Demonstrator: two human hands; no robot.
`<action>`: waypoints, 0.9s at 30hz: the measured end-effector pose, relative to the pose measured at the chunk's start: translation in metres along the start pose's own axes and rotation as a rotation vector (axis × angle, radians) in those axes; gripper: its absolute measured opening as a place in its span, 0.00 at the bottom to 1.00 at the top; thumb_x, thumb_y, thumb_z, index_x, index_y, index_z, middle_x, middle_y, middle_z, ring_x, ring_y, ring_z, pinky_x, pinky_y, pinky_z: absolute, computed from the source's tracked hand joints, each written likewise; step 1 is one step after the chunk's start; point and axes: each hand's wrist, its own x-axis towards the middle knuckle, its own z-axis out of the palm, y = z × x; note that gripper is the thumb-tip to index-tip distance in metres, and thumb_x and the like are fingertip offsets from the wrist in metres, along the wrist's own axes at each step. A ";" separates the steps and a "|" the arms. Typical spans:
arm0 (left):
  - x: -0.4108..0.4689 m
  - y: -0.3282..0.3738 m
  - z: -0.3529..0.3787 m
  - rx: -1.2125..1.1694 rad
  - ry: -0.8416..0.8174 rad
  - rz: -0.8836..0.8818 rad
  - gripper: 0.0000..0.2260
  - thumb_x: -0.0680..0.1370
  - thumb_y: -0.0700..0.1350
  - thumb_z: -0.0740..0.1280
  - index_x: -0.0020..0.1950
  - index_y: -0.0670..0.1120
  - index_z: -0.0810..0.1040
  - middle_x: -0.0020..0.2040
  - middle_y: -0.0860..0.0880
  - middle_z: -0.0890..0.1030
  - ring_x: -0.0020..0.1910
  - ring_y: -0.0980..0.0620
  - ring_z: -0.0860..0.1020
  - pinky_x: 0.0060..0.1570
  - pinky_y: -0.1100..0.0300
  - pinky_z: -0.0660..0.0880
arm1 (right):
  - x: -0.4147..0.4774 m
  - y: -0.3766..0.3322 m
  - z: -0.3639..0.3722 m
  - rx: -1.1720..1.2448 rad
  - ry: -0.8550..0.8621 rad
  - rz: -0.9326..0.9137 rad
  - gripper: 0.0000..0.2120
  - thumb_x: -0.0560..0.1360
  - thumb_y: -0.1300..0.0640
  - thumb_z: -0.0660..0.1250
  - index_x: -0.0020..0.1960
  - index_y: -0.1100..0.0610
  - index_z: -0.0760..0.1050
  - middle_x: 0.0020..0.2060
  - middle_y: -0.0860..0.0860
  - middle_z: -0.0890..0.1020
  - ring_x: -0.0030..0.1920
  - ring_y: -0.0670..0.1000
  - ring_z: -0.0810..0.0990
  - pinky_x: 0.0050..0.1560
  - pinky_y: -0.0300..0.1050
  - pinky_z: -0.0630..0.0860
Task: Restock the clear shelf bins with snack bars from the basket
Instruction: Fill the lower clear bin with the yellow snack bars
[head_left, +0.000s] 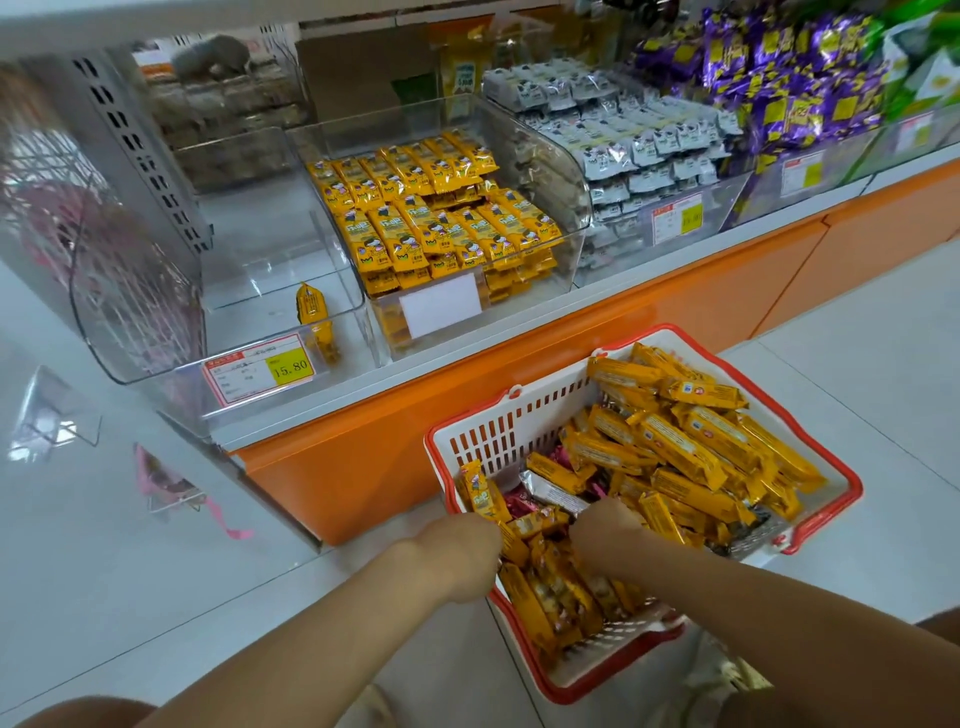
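One bar (311, 306) stands alone at the front right of the left bin (260, 249), beside a price tag (260, 369) reading 15.80. Stacked bars (441, 208) fill the middle bin (561, 171), which carries a blank label (440, 304) on its front wall. Left hand (457, 556) lies at the near left rim of the basket (498, 431), which sits on the floor before the orange shelf base (571, 332); its fingers are buried among wrappers, so the grip cannot be told. Right hand (605, 530) reaches into the basket's centre, fingers likewise hidden, grip not discernible. Loose bars (685, 452) heap the basket's right half. Right bin (727, 202) holds white packs (623, 145); purple packs (779, 78) lie farthest right.
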 end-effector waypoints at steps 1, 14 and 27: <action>0.000 -0.001 0.000 -0.018 -0.002 -0.002 0.10 0.80 0.40 0.59 0.52 0.38 0.78 0.37 0.45 0.71 0.41 0.47 0.72 0.38 0.58 0.68 | -0.002 0.003 -0.004 0.028 0.004 0.004 0.12 0.80 0.61 0.57 0.59 0.61 0.75 0.41 0.53 0.76 0.44 0.53 0.78 0.39 0.43 0.71; -0.016 -0.006 -0.057 -1.332 0.204 0.134 0.42 0.57 0.63 0.79 0.66 0.47 0.74 0.61 0.49 0.80 0.60 0.49 0.78 0.64 0.48 0.72 | -0.083 0.106 -0.147 0.940 0.446 -0.316 0.23 0.71 0.38 0.67 0.38 0.60 0.73 0.27 0.47 0.66 0.23 0.43 0.65 0.30 0.40 0.64; -0.059 -0.017 -0.108 -1.947 0.177 0.435 0.35 0.50 0.49 0.84 0.54 0.40 0.82 0.52 0.38 0.83 0.44 0.46 0.84 0.40 0.53 0.81 | -0.109 0.130 -0.209 1.410 0.760 -0.600 0.15 0.68 0.47 0.73 0.40 0.57 0.74 0.32 0.56 0.73 0.33 0.51 0.68 0.34 0.37 0.65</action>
